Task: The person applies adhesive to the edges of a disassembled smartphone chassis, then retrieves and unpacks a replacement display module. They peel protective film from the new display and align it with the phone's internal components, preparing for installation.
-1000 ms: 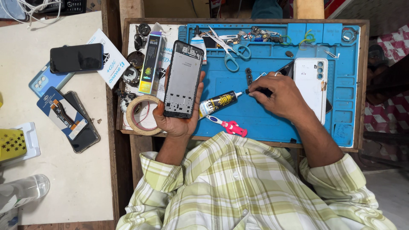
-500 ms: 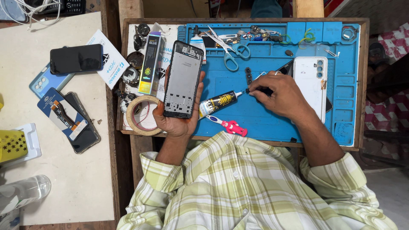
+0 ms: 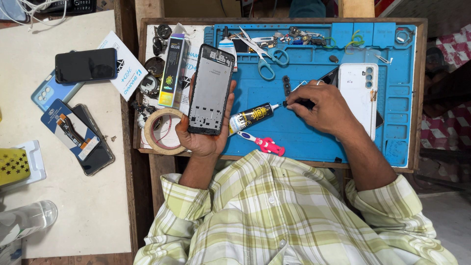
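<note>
1. Head view: the left hand (image 3: 203, 137) is closed around a phone frame (image 3: 211, 89), holding it face up over the left edge of the blue mat (image 3: 314, 142).
2. The right hand (image 3: 326, 109) rests on the mat, fingertips pinched on what seems a small dark cap at the nozzle of the glue tube (image 3: 251, 118).
3. Scissors (image 3: 262, 55) lie at the mat's top; a white back cover (image 3: 359, 95) lies just right of the right hand.
4. A tape roll (image 3: 162, 131) sits left of the mat.
</note>
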`<control>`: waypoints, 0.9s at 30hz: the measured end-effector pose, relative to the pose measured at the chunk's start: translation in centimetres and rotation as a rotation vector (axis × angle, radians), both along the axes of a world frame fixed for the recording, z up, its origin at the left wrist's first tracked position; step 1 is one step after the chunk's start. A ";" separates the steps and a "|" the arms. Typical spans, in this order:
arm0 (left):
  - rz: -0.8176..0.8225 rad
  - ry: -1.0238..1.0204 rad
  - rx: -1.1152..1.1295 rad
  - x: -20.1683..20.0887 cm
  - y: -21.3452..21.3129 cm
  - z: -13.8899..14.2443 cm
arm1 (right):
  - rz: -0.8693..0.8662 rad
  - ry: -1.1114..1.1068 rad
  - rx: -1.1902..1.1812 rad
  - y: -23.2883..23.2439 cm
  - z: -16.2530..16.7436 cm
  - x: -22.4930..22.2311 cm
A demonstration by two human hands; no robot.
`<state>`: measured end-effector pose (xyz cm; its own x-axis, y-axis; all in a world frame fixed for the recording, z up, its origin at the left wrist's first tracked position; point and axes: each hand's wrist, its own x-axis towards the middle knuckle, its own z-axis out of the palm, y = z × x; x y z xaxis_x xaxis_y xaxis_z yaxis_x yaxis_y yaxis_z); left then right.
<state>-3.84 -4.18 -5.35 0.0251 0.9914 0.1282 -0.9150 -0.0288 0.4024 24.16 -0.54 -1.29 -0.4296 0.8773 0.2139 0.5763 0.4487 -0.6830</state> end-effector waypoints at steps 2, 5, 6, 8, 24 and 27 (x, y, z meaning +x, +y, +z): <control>-0.003 -0.003 -0.001 0.0 0.0 0.0 | 0.007 0.000 0.006 0.0 0.0 0.0; -0.007 0.001 0.002 0.0 0.0 -0.1 | 0.009 -0.003 0.014 0.0 -0.1 0.0; -0.007 0.003 0.003 0.0 0.0 -0.1 | 0.007 -0.005 0.011 0.0 -0.1 0.0; -0.007 0.009 0.005 0.0 0.0 -0.1 | 0.007 -0.008 0.012 0.1 0.0 0.0; -0.009 0.023 -0.001 -0.1 0.0 0.1 | -0.001 -0.022 -0.017 0.0 0.0 0.0; -0.009 0.027 -0.002 -0.1 0.0 0.1 | 0.007 -0.016 -0.014 0.0 -0.1 0.0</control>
<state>-3.92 -4.21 -5.28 0.0374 0.9914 0.1257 -0.9040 -0.0201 0.4271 24.19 -0.52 -1.43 -0.4392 0.8771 0.1944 0.5838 0.4431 -0.6803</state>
